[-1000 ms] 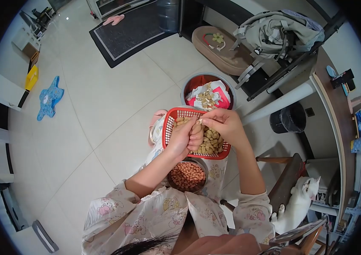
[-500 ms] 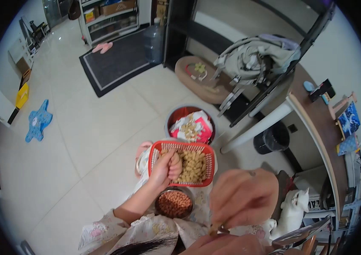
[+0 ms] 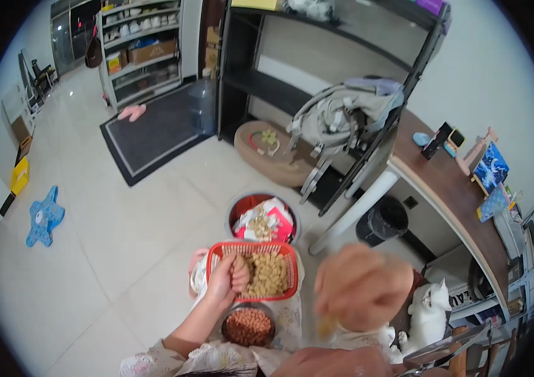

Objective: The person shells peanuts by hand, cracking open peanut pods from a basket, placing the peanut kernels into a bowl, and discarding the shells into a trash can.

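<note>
A red plastic basket holds a heap of unshelled peanuts. My left hand is closed in a fist over the basket's left side; what its fingers hold is hidden. Just below the basket, a round metal bowl contains shelled reddish peanuts. My right hand, large and blurred close to the camera, is right of the basket. Its fingertips pinch a small yellowish, smeared thing that looks like a peanut.
Beyond the basket stands a basin with shells and wrappers. A white cat lies at the right, near a curved desk and black bin. Behind are a black shelf, a brown cushion and a dark mat.
The view has tilted up, so the basket and bowl sit lower and more to the left. My left hand stays closed over the basket. My right hand has moved and blurs more.
</note>
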